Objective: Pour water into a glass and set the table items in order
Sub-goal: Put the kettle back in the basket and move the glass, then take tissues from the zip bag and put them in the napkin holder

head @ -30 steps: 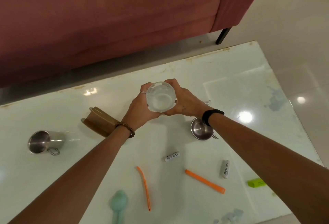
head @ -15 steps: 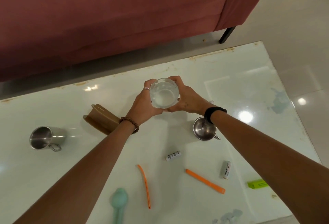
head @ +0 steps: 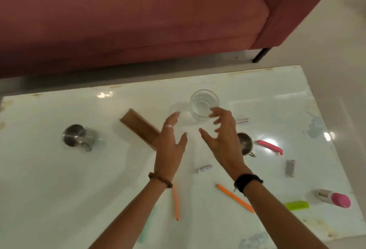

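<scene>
Two hands held over the table (head: 59, 179), my left hand (head: 168, 147) fingers spread and empty, glass (head: 204, 104) of water standing near the far edge, my right hand (head: 223, 139) splayed just behind it, gripping nothing, battery (head: 290, 168) lettering too blurred to read

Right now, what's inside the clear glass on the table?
The glass appears to hold clear water. The right hand's fingers cover its near edge, hiding that part.
</scene>
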### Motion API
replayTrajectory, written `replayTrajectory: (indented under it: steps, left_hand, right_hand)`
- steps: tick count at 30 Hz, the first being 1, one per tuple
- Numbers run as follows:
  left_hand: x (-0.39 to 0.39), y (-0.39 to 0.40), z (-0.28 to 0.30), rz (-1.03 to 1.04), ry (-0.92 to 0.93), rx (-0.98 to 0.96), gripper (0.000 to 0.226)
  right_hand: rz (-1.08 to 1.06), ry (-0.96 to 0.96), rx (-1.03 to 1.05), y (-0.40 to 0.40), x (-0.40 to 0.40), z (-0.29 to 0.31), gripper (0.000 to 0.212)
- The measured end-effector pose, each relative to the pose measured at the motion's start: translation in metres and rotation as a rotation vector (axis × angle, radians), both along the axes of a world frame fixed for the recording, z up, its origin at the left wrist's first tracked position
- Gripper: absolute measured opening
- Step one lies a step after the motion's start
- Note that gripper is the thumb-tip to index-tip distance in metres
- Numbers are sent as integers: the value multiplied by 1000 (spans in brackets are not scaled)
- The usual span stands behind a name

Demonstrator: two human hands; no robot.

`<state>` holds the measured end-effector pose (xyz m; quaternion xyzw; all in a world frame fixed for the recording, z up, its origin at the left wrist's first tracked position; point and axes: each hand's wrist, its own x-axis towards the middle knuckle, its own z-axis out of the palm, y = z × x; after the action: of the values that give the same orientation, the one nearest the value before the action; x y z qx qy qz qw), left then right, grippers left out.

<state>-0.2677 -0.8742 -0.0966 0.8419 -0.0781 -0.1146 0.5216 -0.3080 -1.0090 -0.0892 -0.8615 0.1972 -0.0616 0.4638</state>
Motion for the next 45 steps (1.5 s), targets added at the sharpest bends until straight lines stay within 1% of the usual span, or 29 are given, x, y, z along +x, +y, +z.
replayTrajectory:
  steps: [2, 4, 6, 10, 15, 20, 24, 27, 28, 31, 33, 35, 36, 39, 41, 45]
  left_hand:
    - [-17, 32, 14, 62, -25, -24, 39]
    - [-33, 75, 27, 142, -60, -6, 36]
    - [-47, 123, 35, 211, -85, 57, 41]
    - [-73, 241, 46, 369, -128, 223, 43]
    - [-93, 401, 56, 469, -301, 534, 26]
    - [-88, 548, 67, 457, -411, 870, 37]
    - [-63, 630, 67, 313, -402, 1047, 40]
    - [-30, 656, 59, 174, -255, 1145, 73]
    - [-19, 662, 55, 145, -226, 1163, 78]
    - [11, 671, 37, 87, -142, 1184, 83]
    - [24, 677, 19, 33, -60, 1201, 92]
    - [32, 679, 2, -4, 22, 1171, 96]
    - [34, 679, -1, 6, 33, 1140, 95]
    - [32, 678, 5, 72, -4, 972, 82]
    - [28, 679, 16, 128, -54, 837, 73]
    - [23, 670, 53, 235, -141, 545, 61]
  right_hand:
    - [52, -9, 43, 29, -13, 13, 30]
    - [145, 1, 79, 72, -19, 25, 20]
    - [246, 28, 94, 118, -24, 34, 19]
    - [499, 99, 82, 229, -25, 36, 18]
    - [733, 120, 89, 371, -11, 34, 14]
    - [956, 86, 4, 504, 21, 36, 19]
    - [1062, 36, -88, 589, 58, 38, 33]
    - [1052, 8, -162, 626, 81, 30, 43]
    - [1038, 9, -174, 637, 86, 25, 47]
    - [1000, 56, -219, 656, 97, 7, 59]
    - [996, 89, -303, 662, 101, -7, 68]
    - [1008, 86, -379, 662, 103, -18, 75]
    - [1021, 79, -402, 661, 103, -20, 79]
    - [1091, 36, -464, 654, 99, -24, 90]
    - [1120, -23, -494, 649, 96, -21, 92]
    - [992, -305, -561, 635, 93, 5, 88]
